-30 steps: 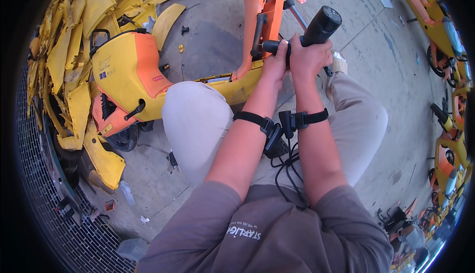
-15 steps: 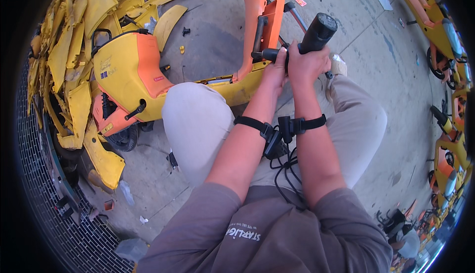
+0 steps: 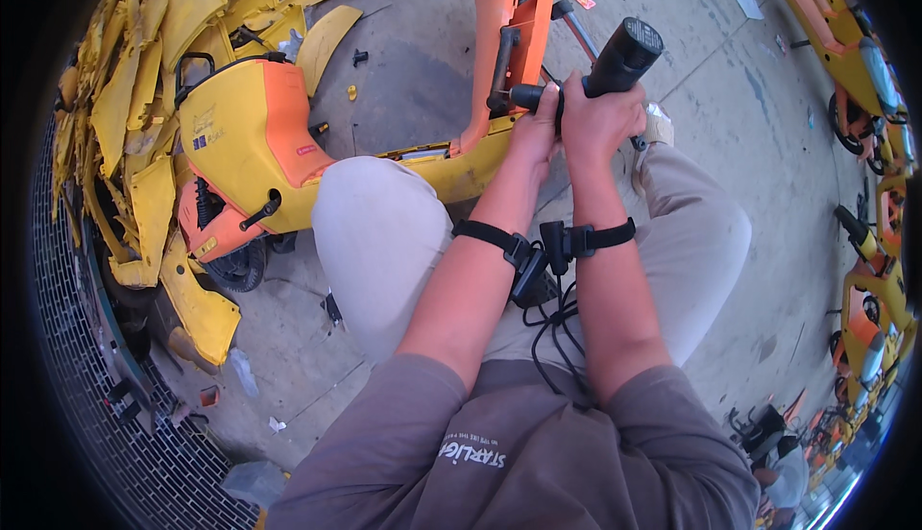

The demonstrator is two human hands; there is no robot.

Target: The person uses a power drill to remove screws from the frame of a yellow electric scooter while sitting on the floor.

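Left hand and right hand are holding the drill at one o'clock, fingers wrapping it, apparently working on the scooter toward eleven o'clock, so the next move is probably needing steady aim.

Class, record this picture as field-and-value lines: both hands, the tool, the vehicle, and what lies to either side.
Scooter: yellow and orange, partly hidden by the left knee
Right hand: gripping the black power tool
Left hand: around the same tool, nearer its nose
Nose: toward the orange frame; contact unclear
Left side: heap of yellow panels
Right side: similar scooters
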